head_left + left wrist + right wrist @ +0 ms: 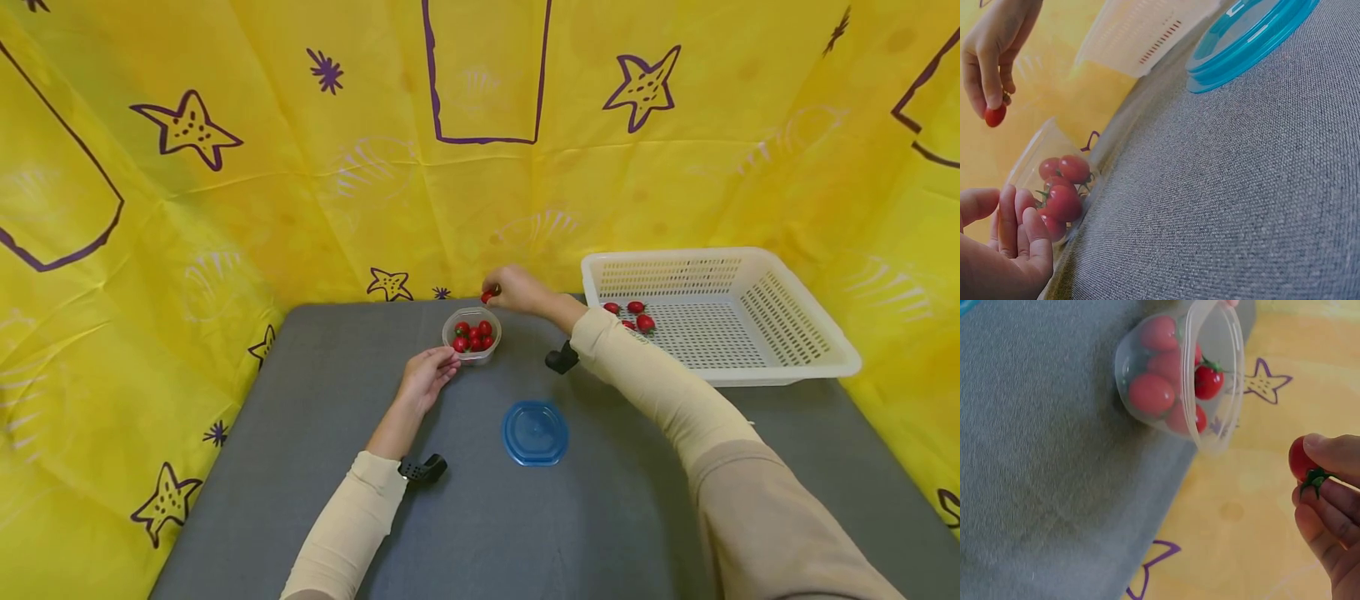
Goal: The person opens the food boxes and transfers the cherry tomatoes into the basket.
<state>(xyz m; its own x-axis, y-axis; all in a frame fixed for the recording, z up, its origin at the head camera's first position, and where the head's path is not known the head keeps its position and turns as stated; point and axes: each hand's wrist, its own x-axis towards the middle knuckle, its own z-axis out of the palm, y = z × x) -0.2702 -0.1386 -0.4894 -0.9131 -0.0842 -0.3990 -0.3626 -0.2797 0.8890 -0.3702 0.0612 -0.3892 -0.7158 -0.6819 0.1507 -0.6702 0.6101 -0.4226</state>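
Right hand pinching one tomato just off the tub

Tomato (1299, 459): one, gripped between thumb and fingertips of the right hand (516, 289), green stem end exposed. Pinch closed firmly enough to hold it. Hand raised just beyond the tub (480, 358) and to its right, wrist bent down, fruit clear of the rim; forearm reaches in from the near right.

Left hand (426, 375): at the tub's near-left rim, palm turned inward, thumb and forefinger nearly meeting in a light hold on the edge, other fingers loosely bent.

Counts. Tub: one, upright, at least six tomatoes (474, 333) inside; overlap blurs the tally. Lid (535, 433): one, blue, flat, nearer than the tub and slightly right. Basket (712, 333): one, white, well right of the tub; four tomatoes show, the right sleeve (660, 392) crossing its near-left corner. Grey table (465, 517) beneath the tub; yellow curtain (487, 200) behind.
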